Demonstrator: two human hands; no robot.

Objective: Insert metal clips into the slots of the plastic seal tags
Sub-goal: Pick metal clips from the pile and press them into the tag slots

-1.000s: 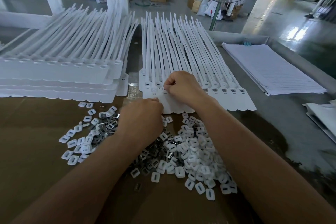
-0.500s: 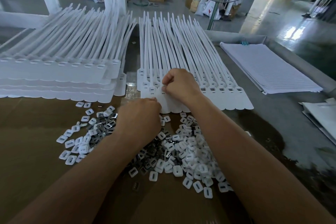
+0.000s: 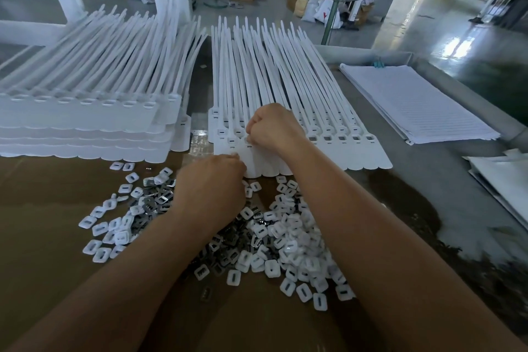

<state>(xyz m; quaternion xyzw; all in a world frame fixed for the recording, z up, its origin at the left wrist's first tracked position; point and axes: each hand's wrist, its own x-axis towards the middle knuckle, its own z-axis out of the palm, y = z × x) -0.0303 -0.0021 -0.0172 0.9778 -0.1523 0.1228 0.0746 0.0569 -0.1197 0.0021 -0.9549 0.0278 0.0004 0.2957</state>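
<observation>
Right grip (image 3: 274, 126) clenched on seal tags (image 3: 337, 153) (fingers (image 3: 251, 131) curled), left grip (image 3: 211, 180) pinching their edge

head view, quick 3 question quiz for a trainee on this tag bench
1. True or false: the right hand is over the row of seal tags, by their slots.
2. The loose pile of clips and white caps lies mostly on: A) brown cardboard B) white paper sheets C) the floor.
3. Fill in: the taller tag stack sits on the person's ___ side.
Key: 1 true; 2 A; 3 left.
</observation>
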